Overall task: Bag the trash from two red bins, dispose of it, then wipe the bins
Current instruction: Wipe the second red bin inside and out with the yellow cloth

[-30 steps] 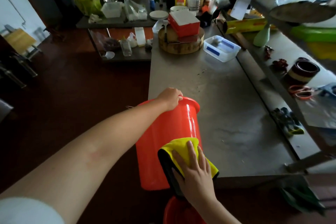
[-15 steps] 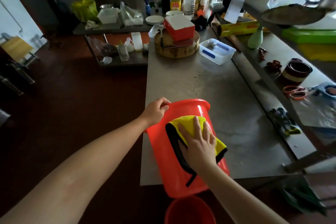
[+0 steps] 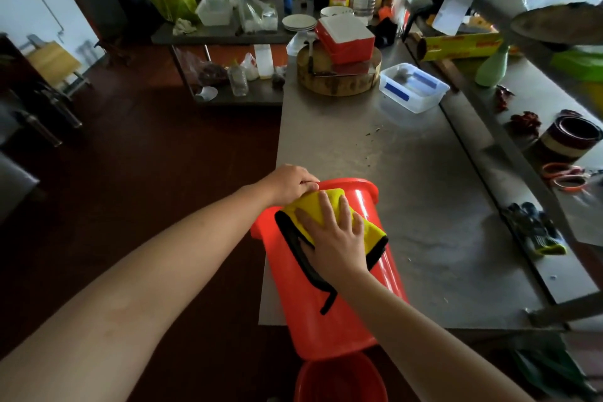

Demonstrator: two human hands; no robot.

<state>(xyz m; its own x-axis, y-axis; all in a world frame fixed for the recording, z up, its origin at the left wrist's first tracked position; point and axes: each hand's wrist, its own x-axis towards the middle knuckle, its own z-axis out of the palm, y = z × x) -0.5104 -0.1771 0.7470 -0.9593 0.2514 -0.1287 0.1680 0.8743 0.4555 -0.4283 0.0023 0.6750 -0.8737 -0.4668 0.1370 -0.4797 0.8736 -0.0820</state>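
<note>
A red bin lies tilted against the near left corner of the steel table, its rim pointing away from me. My left hand grips the rim at its left side. My right hand presses a yellow cloth with a black edge flat against the bin's outer wall, close to the rim. A second red bin stands on the floor below, only its open top showing at the bottom edge of the view.
On the table's far end sit a round wooden block with a red box, and a clear plastic container. A raised shelf on the right holds a pot, scissors and gloves. Dark red floor lies to the left.
My right hand has slid the cloth up the bin's wall from near its base to just under the rim. The bin has tipped further onto the table; my left hand has kept its hold.
</note>
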